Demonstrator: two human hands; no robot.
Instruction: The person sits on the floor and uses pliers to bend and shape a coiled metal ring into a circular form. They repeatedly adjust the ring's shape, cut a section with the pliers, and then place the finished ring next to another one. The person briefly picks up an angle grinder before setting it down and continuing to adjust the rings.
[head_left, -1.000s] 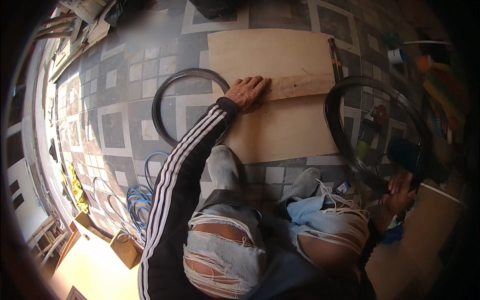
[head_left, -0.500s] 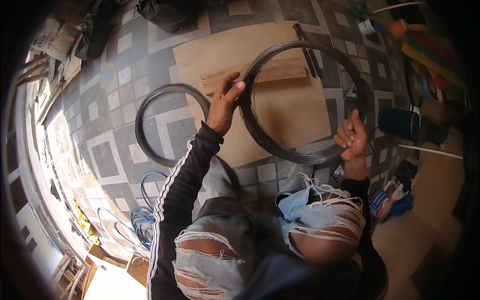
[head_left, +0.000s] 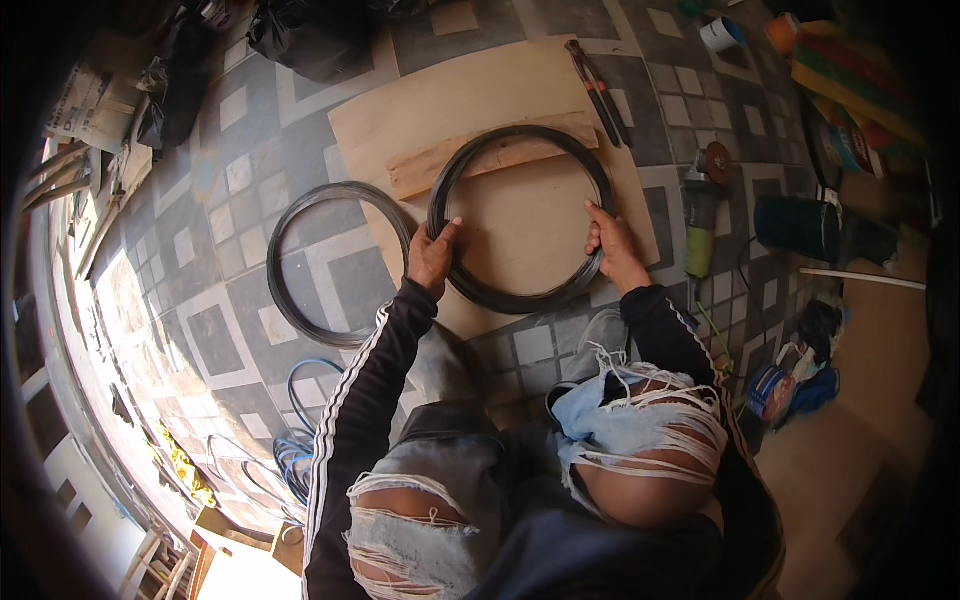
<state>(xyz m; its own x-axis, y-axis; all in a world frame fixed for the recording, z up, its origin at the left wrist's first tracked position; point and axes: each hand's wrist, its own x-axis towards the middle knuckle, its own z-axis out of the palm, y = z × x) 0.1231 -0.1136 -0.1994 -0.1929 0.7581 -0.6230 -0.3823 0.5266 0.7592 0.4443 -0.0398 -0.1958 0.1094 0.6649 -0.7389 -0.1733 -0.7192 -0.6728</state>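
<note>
Both of my hands grip a round coil of dark wire (head_left: 528, 303) by opposite sides. My left hand (head_left: 433, 258) is closed around its left side, thumb on top. Around the right side, my right hand (head_left: 618, 250) has its fingers curled, thumb pointing up. The coil is over a tan board (head_left: 365, 125) and overlaps a wooden plank (head_left: 415, 176) lying there. Whether the coil rests on them or is just above, I cannot tell. A second wire coil (head_left: 277, 280) lies on the tiles by my left hand. Long-handled cutters (head_left: 600, 95) lie at the board's far right corner.
An angle grinder (head_left: 698, 220) lies on the tiles right of the board. Beyond it is a dark cylinder (head_left: 797, 228) and a thin white rod (head_left: 862, 277). Blue hose (head_left: 293, 462) is looped at the lower left. A black bag (head_left: 310, 40) stands at the far side.
The wire coil has come down and left, over the board's middle. My left hand, previously with fingers raised at its edge, now wraps it. My right hand has moved left with the coil, uncovering the grinder.
</note>
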